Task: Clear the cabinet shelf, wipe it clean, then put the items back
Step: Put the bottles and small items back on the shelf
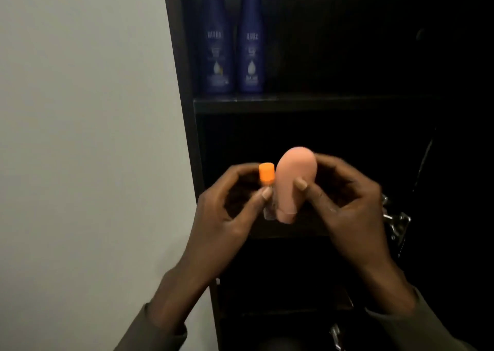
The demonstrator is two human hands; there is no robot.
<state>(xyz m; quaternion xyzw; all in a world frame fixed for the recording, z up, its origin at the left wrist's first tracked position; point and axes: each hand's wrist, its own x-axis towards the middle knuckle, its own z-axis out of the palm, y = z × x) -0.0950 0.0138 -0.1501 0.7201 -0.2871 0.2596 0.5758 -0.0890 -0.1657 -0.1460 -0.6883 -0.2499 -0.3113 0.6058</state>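
In front of the dark cabinet, my left hand [227,203] pinches a small clear vial with an orange cap [79,175] upright between thumb and fingers. Right beside it, my right hand [344,198] grips a peach-pink rounded bottle [292,182], thumb across its front. Vial and bottle nearly touch, both held before the middle shelf opening. Two tall blue lotion bottles [217,37] [251,43] stand side by side at the left end of the upper shelf [294,103].
The cabinet's left side panel [181,83] borders a plain pale wall [80,110]. Shiny crinkled packaging [395,222] shows at the right behind my right hand. The shelf interiors are too dark to make out.
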